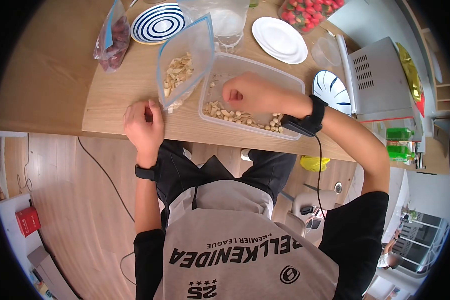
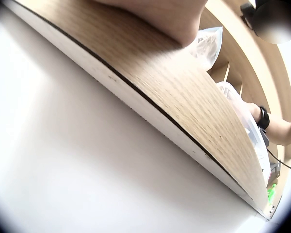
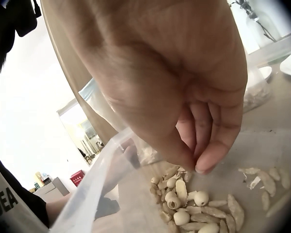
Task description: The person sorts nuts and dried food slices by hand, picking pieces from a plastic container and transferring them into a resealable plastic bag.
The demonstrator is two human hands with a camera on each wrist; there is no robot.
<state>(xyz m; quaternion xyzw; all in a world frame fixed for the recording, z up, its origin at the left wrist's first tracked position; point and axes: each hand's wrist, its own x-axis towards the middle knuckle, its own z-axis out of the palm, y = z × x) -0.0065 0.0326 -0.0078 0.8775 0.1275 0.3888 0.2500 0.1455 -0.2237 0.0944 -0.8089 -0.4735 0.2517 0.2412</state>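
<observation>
In the head view my right hand (image 1: 252, 93) reaches into a clear plastic container (image 1: 252, 62), wrist bent and fingers curled downward. The right wrist view shows its thumb and fingertips (image 3: 203, 168) meeting just above pale, elongated dried pieces (image 3: 236, 212) and round seeds resembling lotus seeds (image 3: 201, 198). I cannot tell whether something small sits between those fingertips. My left hand (image 1: 144, 125) rests at the table's front edge, its fingers loosely curled around nothing. Just beyond it stands an unsealed zip bag (image 1: 185, 45) with pale dried slices (image 1: 178, 75).
A bag of dark red dried fruit (image 1: 116, 42) stands at the back left, beside a blue-ringed plate (image 1: 159, 24). White plates (image 1: 280, 40), a blue-striped dish (image 1: 331, 92) and a tub of red fruit (image 1: 310, 14) lie behind and right. A cable (image 1: 319, 165) hangs from the right wrist.
</observation>
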